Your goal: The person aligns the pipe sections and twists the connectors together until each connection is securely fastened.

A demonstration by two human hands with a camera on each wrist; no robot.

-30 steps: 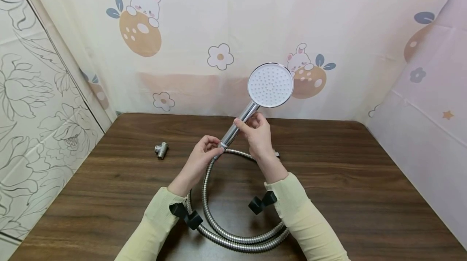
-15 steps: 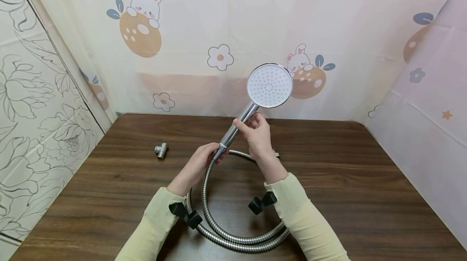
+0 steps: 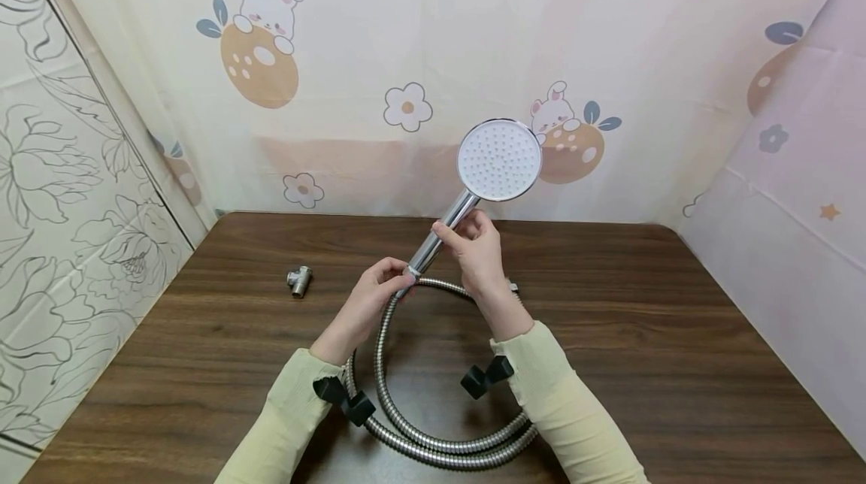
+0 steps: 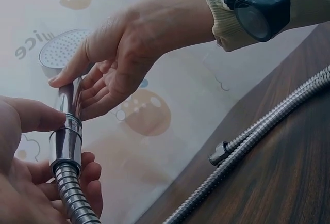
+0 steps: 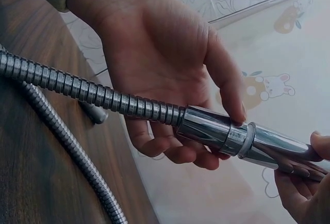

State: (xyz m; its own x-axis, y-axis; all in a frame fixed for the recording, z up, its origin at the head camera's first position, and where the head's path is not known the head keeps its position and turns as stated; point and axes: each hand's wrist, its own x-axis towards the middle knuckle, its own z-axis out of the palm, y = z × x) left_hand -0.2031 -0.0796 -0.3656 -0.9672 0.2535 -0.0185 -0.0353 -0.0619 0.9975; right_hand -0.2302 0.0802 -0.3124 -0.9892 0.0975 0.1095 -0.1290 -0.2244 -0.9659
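While the left hand (image 3: 368, 296) pinches the smooth tapered chrome connector (image 5: 206, 127) on the end of a long ribbed silver metal hose (image 3: 455, 460), the right hand (image 3: 480, 255) grasps the slim shiny chrome handle (image 3: 433, 243) of a hand shower with a round white nozzle face (image 3: 499, 160). What any move from here seems to turn on is the joint between connector and handle: a narrow pale ring (image 5: 250, 140) marks it right beside the left fingertips, so the left hand is the nearer one, with a stretch of bare handle between it and the right-hand grip. Whether the joint is tight, I cannot tell. Connector and handle look nearly in line, sharing one long axis that slants up from the left grip, away from the person and toward the right. Past the right grip, that axis ends at the nozzle face, which is raised and turned back toward the person. On the other side of the left grip, the hose drops toward the person and loops below both hands over the dark brown wood-grain table (image 3: 643, 334).
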